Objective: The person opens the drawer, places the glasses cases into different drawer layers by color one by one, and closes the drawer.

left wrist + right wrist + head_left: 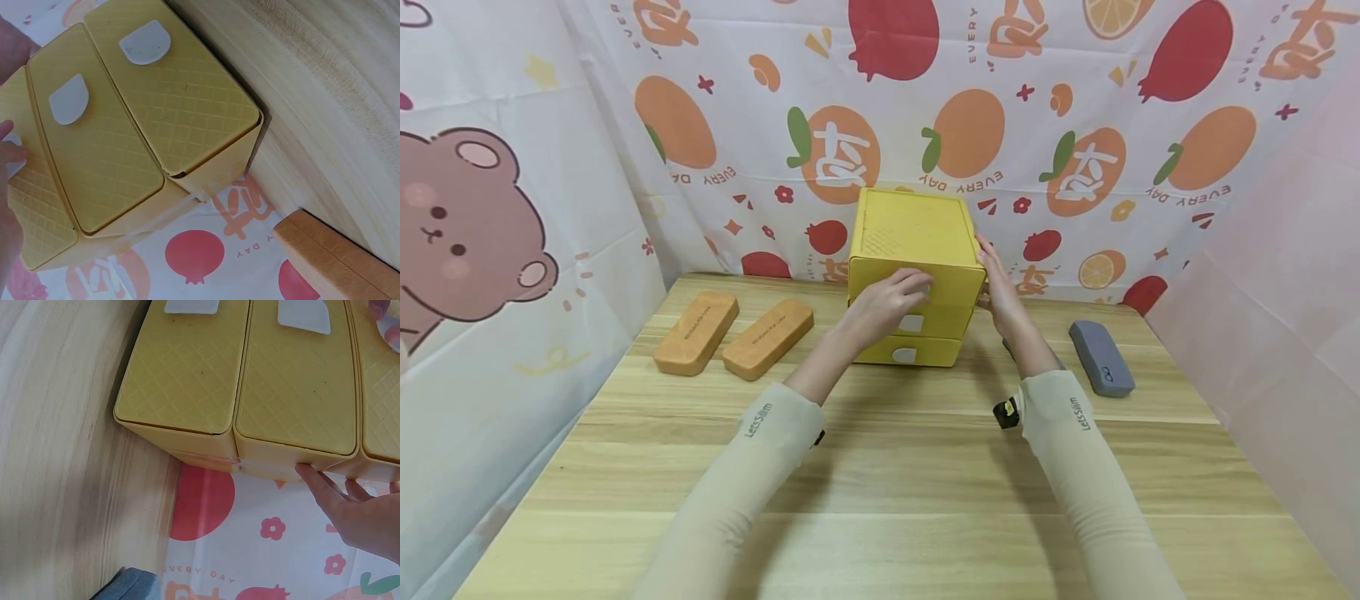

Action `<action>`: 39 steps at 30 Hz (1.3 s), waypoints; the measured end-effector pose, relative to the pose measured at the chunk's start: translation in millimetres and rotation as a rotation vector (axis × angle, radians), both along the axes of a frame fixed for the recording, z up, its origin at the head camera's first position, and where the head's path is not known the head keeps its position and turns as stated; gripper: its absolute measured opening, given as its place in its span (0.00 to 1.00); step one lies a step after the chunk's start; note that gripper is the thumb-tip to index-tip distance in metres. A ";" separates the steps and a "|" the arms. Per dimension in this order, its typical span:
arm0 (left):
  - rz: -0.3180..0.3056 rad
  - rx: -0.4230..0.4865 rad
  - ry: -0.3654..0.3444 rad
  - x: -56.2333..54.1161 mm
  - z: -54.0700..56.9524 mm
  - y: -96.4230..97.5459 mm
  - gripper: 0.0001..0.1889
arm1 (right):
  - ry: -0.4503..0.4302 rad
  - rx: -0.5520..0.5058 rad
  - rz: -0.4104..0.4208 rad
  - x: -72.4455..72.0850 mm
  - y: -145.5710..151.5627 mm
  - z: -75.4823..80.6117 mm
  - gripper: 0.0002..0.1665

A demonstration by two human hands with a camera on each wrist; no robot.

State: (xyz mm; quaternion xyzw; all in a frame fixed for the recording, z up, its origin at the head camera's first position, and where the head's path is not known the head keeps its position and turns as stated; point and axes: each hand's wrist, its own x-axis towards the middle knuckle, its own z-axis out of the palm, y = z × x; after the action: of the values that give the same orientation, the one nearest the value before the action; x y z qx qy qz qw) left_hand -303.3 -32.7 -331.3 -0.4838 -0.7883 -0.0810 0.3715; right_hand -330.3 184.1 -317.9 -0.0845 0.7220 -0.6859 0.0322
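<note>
A yellow three-drawer box (917, 229) stands at the back of the table, with a white rounded tab on each drawer front. My left hand (886, 307) reaches across the front of the top drawer (40, 206), fingers curled at its tab (15, 164). Those fingertips also show at the tab in the right wrist view's upper corner. Along the box's right side, my right hand (1002, 292) rests with extended fingers (322, 487) against the wall. All three drawer fronts sit about flush in the left wrist view.
Left of the box lie two orange-brown cases (696, 332) (769, 339). A grey case (1101, 358) lies at the right; another dark item (1008, 348) is mostly hidden behind my right wrist. Printed cloth (722, 225) hangs behind the wooden table (880, 500) and at both sides.
</note>
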 end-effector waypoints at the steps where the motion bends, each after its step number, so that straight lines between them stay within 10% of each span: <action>1: 0.000 -0.001 -0.001 -0.3 0.1 0.1 0.06 | 0.001 0.000 0.001 -0.1 0.0 0.0 0.31; 30: 0.005 0.025 -0.045 -1.0 -0.4 2.0 0.09 | 0.002 0.031 0.043 18.5 -4.0 17.4 0.32; 39: -0.087 0.088 0.140 7.2 -15.7 11.1 0.08 | -0.002 0.029 0.036 18.2 -4.2 17.9 0.32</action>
State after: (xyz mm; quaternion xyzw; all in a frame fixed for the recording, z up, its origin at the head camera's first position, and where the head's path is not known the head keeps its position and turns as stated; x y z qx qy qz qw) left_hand -296.1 -21.6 -346.9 -0.5051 -0.7344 -0.0977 0.4427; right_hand -312.1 179.9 -300.0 -0.0966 0.7301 -0.6749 0.0466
